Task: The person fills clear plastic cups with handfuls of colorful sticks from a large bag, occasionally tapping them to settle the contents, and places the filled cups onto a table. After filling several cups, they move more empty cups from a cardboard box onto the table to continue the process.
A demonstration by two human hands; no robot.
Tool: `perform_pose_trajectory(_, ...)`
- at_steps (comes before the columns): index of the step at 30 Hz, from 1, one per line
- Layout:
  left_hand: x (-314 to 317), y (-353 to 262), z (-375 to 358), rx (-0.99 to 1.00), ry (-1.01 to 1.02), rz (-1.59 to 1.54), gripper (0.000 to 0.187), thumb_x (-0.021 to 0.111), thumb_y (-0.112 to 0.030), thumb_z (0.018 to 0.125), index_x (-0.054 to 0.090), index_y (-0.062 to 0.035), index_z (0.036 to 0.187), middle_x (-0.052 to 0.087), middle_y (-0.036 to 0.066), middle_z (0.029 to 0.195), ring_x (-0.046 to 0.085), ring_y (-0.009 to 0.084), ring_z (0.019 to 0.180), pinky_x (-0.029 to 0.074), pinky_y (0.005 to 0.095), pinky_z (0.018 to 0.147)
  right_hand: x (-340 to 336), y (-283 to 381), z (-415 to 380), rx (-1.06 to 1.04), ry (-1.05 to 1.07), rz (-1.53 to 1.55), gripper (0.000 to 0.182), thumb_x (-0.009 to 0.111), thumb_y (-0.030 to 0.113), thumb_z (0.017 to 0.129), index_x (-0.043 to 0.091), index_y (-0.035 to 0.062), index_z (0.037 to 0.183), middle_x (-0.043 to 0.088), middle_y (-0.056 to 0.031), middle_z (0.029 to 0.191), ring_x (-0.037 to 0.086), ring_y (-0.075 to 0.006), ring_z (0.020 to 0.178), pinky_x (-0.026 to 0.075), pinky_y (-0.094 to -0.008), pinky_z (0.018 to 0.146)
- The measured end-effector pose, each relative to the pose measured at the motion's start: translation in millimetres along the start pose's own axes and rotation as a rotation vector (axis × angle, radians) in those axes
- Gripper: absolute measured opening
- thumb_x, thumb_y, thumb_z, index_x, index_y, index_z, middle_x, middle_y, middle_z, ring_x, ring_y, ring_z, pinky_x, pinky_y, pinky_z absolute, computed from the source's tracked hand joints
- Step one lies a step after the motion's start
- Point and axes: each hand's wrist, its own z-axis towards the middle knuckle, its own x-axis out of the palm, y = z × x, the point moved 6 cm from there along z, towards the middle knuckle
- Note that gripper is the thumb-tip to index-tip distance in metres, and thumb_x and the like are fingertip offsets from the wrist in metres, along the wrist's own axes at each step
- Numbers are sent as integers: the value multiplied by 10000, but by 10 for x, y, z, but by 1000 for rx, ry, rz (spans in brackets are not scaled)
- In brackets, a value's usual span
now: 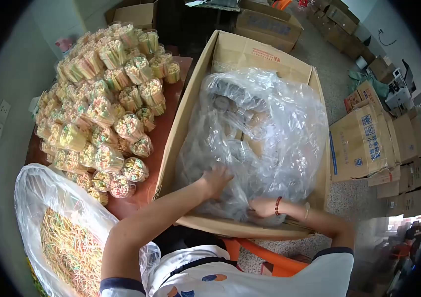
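Observation:
A large clear plastic bag (289, 123) lines the cardboard box (198, 94) in front of me, with clear plastic cups (240, 148) partly visible inside. My left hand (217, 181) rests on the bag toward the box's near left, its fingers apart and slightly blurred. Near the front edge, my right hand (265, 208), with a red bead bracelet (278, 206) at the wrist, is closed on a gathered fold of the bag. Its fingertips are partly hidden.
At left, cups packed with colourful thin sticks (101, 109) are piled on a reddish-brown table (171, 128). A plastic-lined container of loose sticks (72, 242) stands near my left arm. Cardboard boxes (364, 141) are stacked at right. Something orange (270, 255) lies below the box.

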Motion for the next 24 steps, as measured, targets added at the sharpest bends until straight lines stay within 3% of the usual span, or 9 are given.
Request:
perform_pose_trajectory(3,193,92,185,9,33,1,819,781,-348,876,395,-109,1557,526,252,1426,598,428,1246,554,494,995,70,-123,-149,-32,304,-45,677,381,534,1053,680,-72,1083,705,-316,1045,686,-486,874,543,-525,837)
perform_pose_trajectory(9,-898,455,182,-64,92,-621,752,659,-460,927,420,-91,1537,480,341,1471,600,500,1237,505,506,1065,-882,-950,-171,164,-269,1097,788,269,632,1059,696,-22,1169,749,-179,988,730,-299,964,577,-424,853)
perform_pose_trajectory(11,-1086,665,606,-39,-209,-690,742,633,-497,943,447,-58,1512,492,343,1451,597,533,1209,500,510,1068,-973,-1438,63,195,-780,1031,650,381,551,1058,700,-9,1146,721,-168,858,704,-303,733,591,-416,754)
perform_pose_trajectory(12,-1011,628,799,-29,-200,-694,742,633,-497,943,447,-58,1512,492,343,1451,597,533,1209,500,510,1068,-1146,-1364,-28,394,-755,483,508,624,434,974,634,41,1295,684,-238,1070,688,-381,929,572,-464,871)
perform_pose_trajectory(13,-974,603,996,-78,-257,-596,749,674,-489,919,471,-67,1504,529,295,1427,602,466,1231,505,520,1050,-982,-1339,-34,406,-754,487,508,624,434,974,634,41,1295,684,-238,1070,688,-381,929,572,-464,871)
perform_pose_trajectory(15,-797,475,1337,-118,-314,-498,757,714,-481,895,496,-75,1496,566,248,1403,607,399,1253,510,530,1033,-625,-1165,-19,451,-735,-71,746,798,346,843,479,113,1475,486,-324,1393,547,-490,1199,487,-530,1028)
perform_pose_trajectory(16,-576,232,1467,-23,-252,-165,739,719,-475,884,523,-85,1481,541,220,1445,522,352,1352,457,548,1087,-637,-887,-161,444,-520,110,956,857,269,781,333,113,1565,284,-301,1523,305,-514,1431,375,-598,1097)
perform_pose_trajectory(20,-124,-357,1310,386,-218,578,702,700,-459,877,546,-137,1482,435,146,1567,299,277,1534,279,612,1207,-38,-609,-150,491,-560,-409,926,840,305,780,364,129,1555,355,-349,1483,418,-501,1348,414,-576,1086)
perform_pose_trajectory(24,236,-552,1367,255,-231,741,667,645,-453,910,539,-146,1493,374,135,1611,278,343,1539,220,601,1236,136,-754,142,706,-389,-340,799,663,223,923,268,131,1611,390,-323,1493,436,-466,1370,429,-543,1064)
